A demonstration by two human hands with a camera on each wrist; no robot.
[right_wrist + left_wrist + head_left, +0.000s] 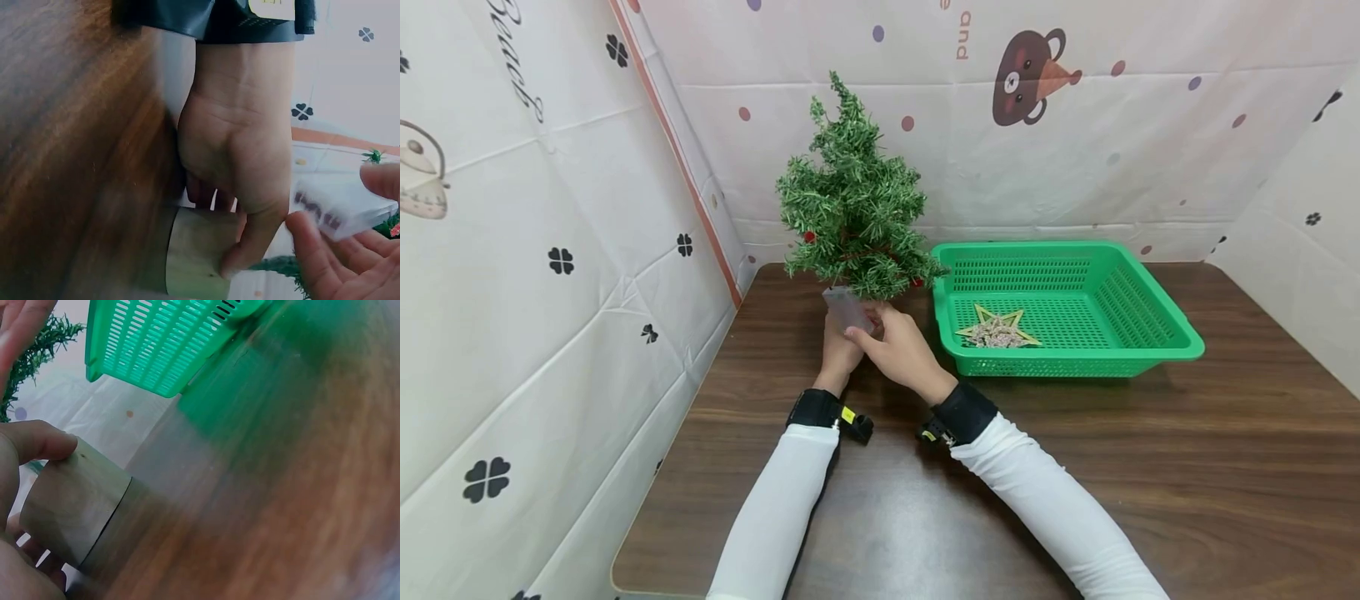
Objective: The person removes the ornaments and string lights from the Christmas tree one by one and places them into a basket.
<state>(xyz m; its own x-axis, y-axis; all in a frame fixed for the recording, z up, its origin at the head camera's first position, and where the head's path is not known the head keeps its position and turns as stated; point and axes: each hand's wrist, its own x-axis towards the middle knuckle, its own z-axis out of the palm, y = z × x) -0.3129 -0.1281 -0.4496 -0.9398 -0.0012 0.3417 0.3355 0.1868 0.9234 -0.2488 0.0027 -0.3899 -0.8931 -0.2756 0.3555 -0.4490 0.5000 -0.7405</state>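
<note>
A small green artificial Christmas tree (pixel 853 196) stands at the back left of the table, with a few red bits among its branches. Its round wooden base (pixel 78 503) is gripped by my left hand (pixel 837 346), the thumb lying at the upper edge in the left wrist view. My right hand (pixel 904 348) holds a small translucent plastic box (pixel 847 309) between thumb and fingers, just below the lowest branches. Blurred dark red shapes show at one end of the box in the right wrist view. In the head view, the hands and box hide the base.
A green plastic basket (pixel 1150 357) sits right of the tree, holding a gold star ornament (pixel 998 327) with a pale glittery piece on it. The brown wooden table (pixel 1210 467) meets a patterned white cloth (pixel 587 350) at the left and back.
</note>
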